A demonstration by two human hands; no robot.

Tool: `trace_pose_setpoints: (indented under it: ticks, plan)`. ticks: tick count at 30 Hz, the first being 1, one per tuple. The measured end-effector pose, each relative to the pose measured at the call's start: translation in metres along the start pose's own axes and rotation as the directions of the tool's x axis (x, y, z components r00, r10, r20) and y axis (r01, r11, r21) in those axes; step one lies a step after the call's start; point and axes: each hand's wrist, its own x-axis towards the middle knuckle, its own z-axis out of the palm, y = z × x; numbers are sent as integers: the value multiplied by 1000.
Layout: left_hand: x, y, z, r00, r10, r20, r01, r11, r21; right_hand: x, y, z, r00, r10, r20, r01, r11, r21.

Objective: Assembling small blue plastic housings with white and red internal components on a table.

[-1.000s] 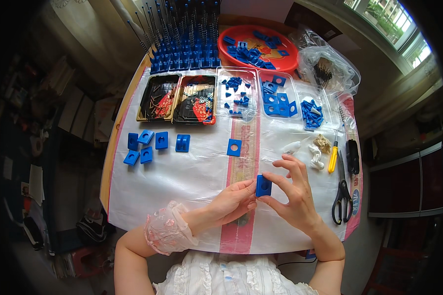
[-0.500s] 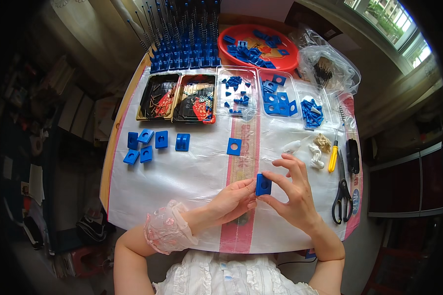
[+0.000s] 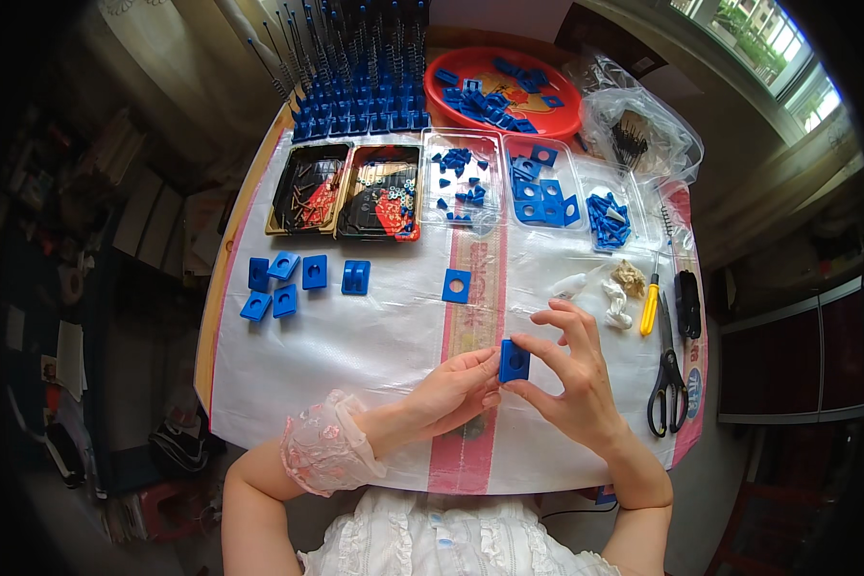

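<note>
work looks part-done: rod-and-spring assemblies (image 3: 379,123) stand far beyond the grip to its left, seemingly finished, while loose blue plates (image 3: 490,113) in a red bowl (image 3: 568,115) beyond it and blue pieces (image 3: 258,275) well to its left appear to remain. the right hand (image 3: 578,384) pinches a blue block (image 3: 515,361) between thumb and finger; the left hand (image 3: 456,386) meets its left edge, whether pinching i cannot tell. against the earlier frame, hands and block look practically unchanged.
</note>
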Motion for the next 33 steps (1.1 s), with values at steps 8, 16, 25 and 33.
trace_pose_setpoints:
  ticks: [8,16,25,33]
  plan:
    - [0,0,1,1000,3,4,-3,1000,12,0,0,0,1000,2,0,-2,1000,2]
    - [0,-1,-3,1000,-5,8,4,1000,18,0,0,0,1000,-1,-2,1,1000,2]
    - [0,1,2,1000,-3,-19,4,1000,28,0,2,0,1000,18,2,-18,1000,25]
    - [0,1,4,999,1,-32,0,999,40,0,2,1,1000,21,-3,-21,999,38]
